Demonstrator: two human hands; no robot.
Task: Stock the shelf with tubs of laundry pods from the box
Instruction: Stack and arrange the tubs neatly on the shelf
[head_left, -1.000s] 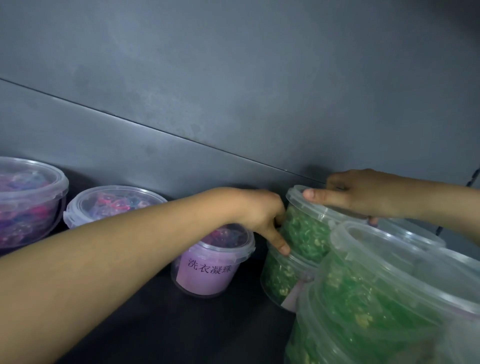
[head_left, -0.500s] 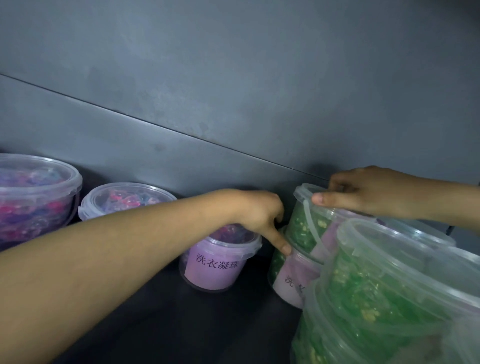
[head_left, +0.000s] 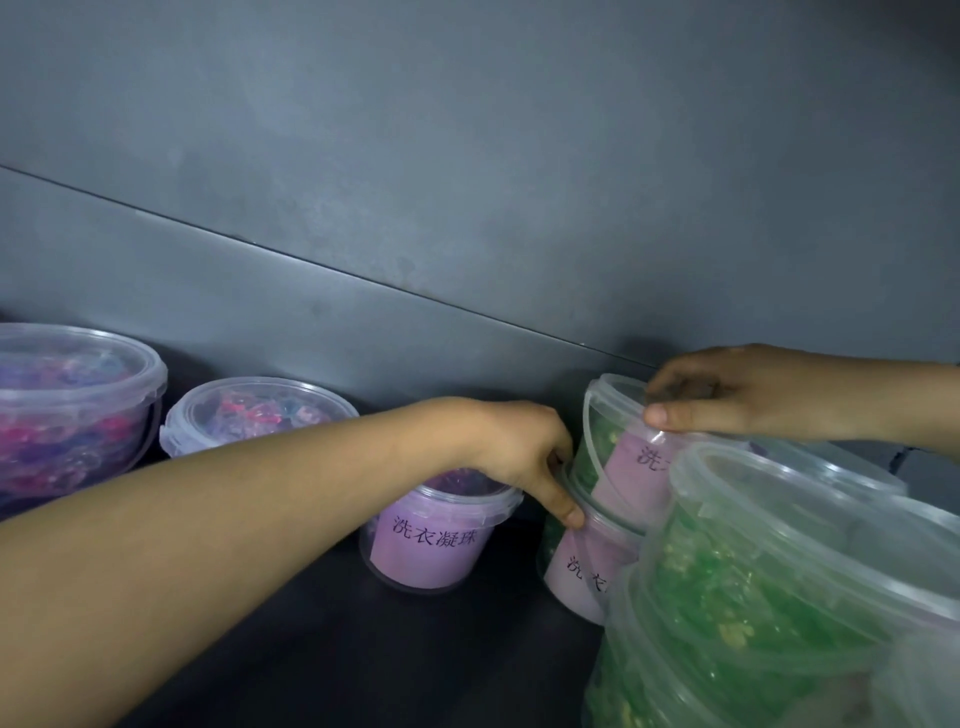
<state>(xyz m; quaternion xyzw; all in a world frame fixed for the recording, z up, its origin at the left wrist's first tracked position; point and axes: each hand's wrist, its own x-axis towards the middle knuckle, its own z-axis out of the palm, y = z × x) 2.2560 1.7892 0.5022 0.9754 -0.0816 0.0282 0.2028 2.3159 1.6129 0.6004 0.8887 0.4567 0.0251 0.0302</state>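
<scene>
Two clear tubs of green laundry pods with pink labels are stacked at the back right of the dark shelf (head_left: 322, 649). My right hand (head_left: 748, 397) grips the lid rim of the upper green tub (head_left: 613, 457) from above. My left hand (head_left: 524, 457) reaches across and curls around the rim of the lower green tub (head_left: 576, 566), its thumb on the side. Both labels face me. A tub of purple pods with a pink label (head_left: 431, 540) stands just left of the stack, partly behind my left wrist.
Another stack of green tubs (head_left: 769, 587) fills the near right corner. Two tubs of pink and purple pods, one small (head_left: 249, 415) and one large (head_left: 67, 410), stand at the left against the grey back wall (head_left: 467, 208).
The two stacked green tubs have turned, bringing their pink labels round to face me. Both hands kept their hold on the rims.
</scene>
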